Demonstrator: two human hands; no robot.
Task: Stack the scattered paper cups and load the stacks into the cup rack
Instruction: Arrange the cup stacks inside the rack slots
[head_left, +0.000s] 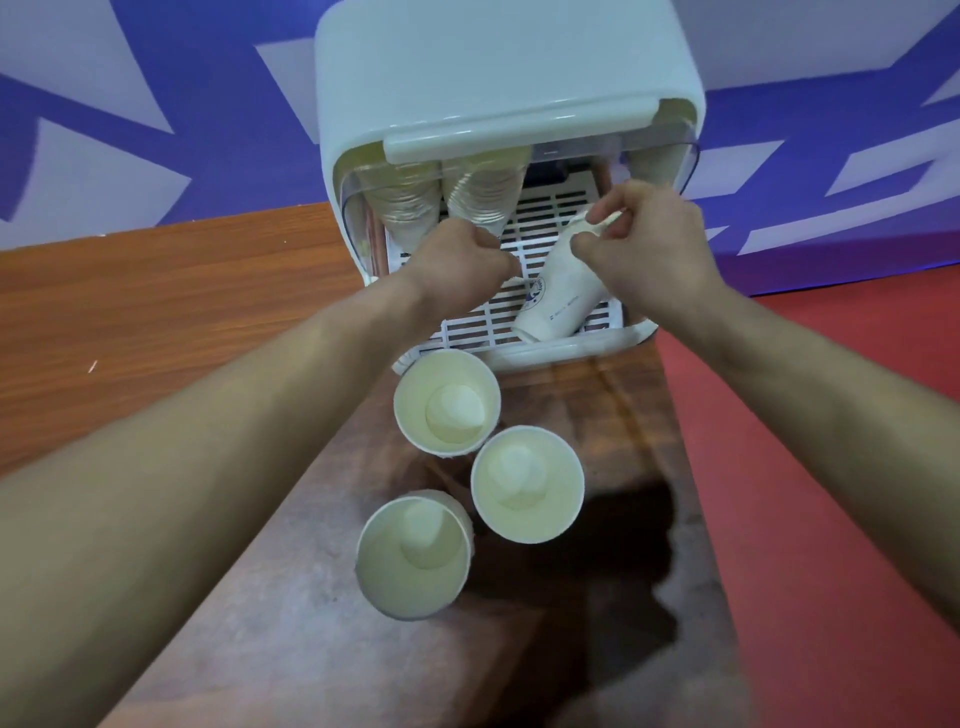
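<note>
At the upper centre of the frame a white cup rack (509, 78) with its front flap raised stands on a brown wooden desk (156, 312). Inside it, at the upper left of the opening, 2 stacks of cups (441, 197) hang side by side above a white slatted tray (550, 218).

The right hand (652, 244) reaches into the opening, its fingers (587, 244) curled round the upper end of a white paper cup stack (558, 299) that leans tilted, its lower end resting on the front edge of the slatted tray. Small blue print shows on the stack's side.

The left hand (462, 260) is also inside the opening, just left of that stack; its fingers are curled tight, and whether they pinch anything cannot be told from this angle.

In front of the rack, at the centre of the frame, 3 open paper cups stand upright on the desk: the nearest to the rack (447, 402), a second (527, 486) to its lower right, and a third (413, 556) at lower left. To the right lies a red floor (831, 467).
</note>
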